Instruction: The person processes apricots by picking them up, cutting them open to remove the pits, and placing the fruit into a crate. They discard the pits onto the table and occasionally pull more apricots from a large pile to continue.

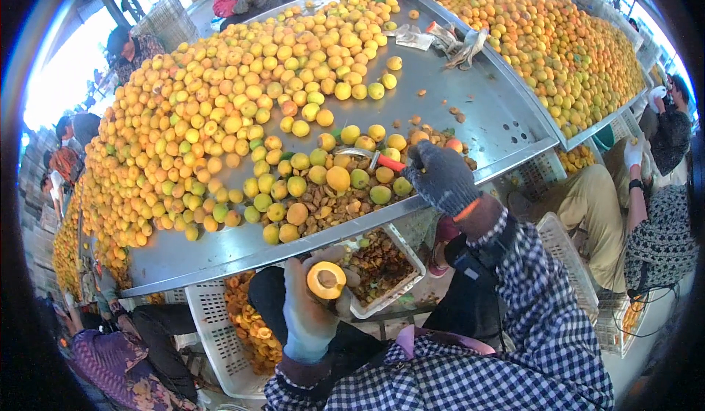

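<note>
My left hand [312,312], in a pale blue glove, holds a cut apricot half [326,279] with its hollow face up, below the table edge. My right hand [440,177], in a dark grey glove, rests on the steel table [470,117] gripping a knife [371,157] with a red handle, its blade lying over the fruit. Yellow and green apricots [338,178] sit in front of the blade among brown pits. A white tub of pits [378,268] stands just right of my left hand.
A large heap of apricots [220,110] covers the table's left side, another heap [543,44] fills the adjoining table. White crates [220,330] of halved fruit stand below. Other people sit on the right [646,213], lower left [125,352] and far side. Gloves and rags [440,40] lie on the steel.
</note>
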A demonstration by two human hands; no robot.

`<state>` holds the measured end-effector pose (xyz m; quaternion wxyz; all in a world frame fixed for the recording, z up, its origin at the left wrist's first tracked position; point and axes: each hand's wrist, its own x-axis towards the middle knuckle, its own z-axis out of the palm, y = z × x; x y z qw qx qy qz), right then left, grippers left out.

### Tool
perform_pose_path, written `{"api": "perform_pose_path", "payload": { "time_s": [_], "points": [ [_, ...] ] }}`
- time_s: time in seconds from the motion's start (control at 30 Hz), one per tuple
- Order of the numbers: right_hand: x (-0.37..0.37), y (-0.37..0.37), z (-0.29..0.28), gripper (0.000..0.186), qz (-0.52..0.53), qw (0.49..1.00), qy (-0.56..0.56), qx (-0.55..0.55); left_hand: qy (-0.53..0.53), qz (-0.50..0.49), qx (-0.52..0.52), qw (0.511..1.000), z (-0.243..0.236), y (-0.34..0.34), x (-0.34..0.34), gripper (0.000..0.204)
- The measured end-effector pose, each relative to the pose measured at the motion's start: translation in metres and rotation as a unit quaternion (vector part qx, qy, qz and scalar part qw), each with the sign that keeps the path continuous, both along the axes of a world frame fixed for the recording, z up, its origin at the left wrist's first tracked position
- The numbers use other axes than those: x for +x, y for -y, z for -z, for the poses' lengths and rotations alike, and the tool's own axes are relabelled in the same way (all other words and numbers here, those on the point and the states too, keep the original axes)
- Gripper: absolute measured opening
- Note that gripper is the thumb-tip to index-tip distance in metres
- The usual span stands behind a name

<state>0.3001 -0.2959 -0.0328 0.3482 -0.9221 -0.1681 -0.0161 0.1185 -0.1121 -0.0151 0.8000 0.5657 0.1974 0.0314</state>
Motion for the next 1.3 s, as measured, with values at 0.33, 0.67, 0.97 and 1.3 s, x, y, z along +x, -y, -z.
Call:
{"api": "perform_pose_path", "payload": {
  "time_s": [0.33, 0.67, 0.97, 1.3],
  "points": [
    [0.041, -0.018, 0.041, 0.019, -0.04, 0.99, 0.013, -0.137, 0.135, -0.029, 0.353, 0.925, 0.009, -0.001, 0.018, 0.062],
    [-0.117, 0.035, -0.058, 0.028, 0.011, 0.942, -0.144, 0.303, -0.101, -0.051, -0.146, 0.983, 0.003, 0.012, 0.005, 0.059],
    [-0.191, 0.054, -0.039, 0.03, 0.021, 0.927, -0.046, 0.372, -0.003, 0.027, -0.116, 0.993, 0.01, 0.017, -0.028, 0.035],
    [-0.214, 0.033, -0.045, 0.034, -0.091, 0.958, -0.061, 0.267, 0.071, 0.025, -0.242, 0.967, 0.021, -0.002, -0.046, 0.039]
  ]
}}
